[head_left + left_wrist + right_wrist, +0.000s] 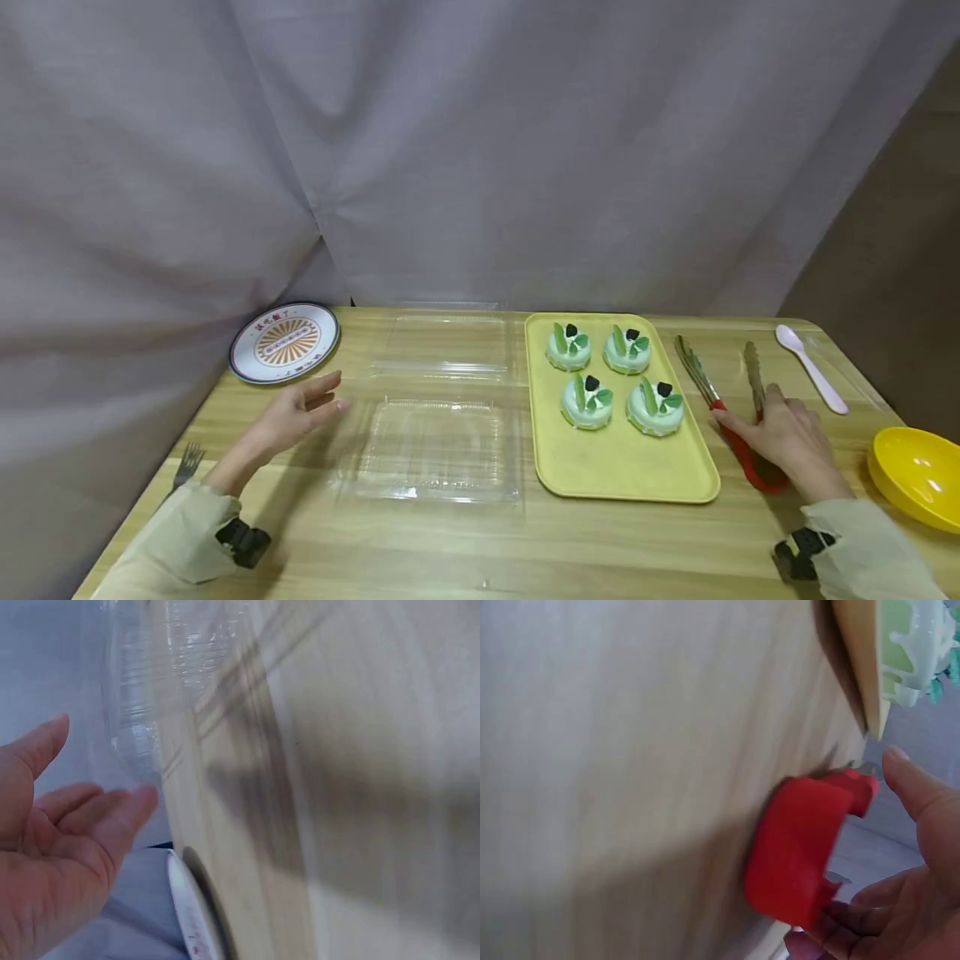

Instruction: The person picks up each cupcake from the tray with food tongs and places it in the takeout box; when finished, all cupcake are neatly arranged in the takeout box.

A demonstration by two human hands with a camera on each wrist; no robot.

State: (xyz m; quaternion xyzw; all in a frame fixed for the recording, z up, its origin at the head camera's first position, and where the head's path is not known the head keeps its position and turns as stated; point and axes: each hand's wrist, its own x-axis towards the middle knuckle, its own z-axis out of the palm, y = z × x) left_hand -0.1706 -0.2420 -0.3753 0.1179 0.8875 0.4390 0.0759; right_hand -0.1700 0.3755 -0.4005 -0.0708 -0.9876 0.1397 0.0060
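Note:
Red-handled metal tongs [738,442] lie spread on the table to the right of a yellow tray [622,471]. Across them reaches my right hand [791,433], its thumb by one arm and its other fingers by the opposite arm. In the right wrist view, the red handle [795,851] lies between thumb and fingers, with no firm hold visible. My left hand [296,417] hovers above the table with nothing in it, its thumb and fingers apart in the left wrist view. Just right of it sits an open clear plastic box [431,446], its lid [446,342] folded back behind.
Several green cakes [587,402] with leaves and a dark berry stand on the tray. A patterned plate [285,343] is at back left, and a fork [187,465] lies beside my left forearm. At the right are a pink spoon [813,371] and a yellow bowl [918,479].

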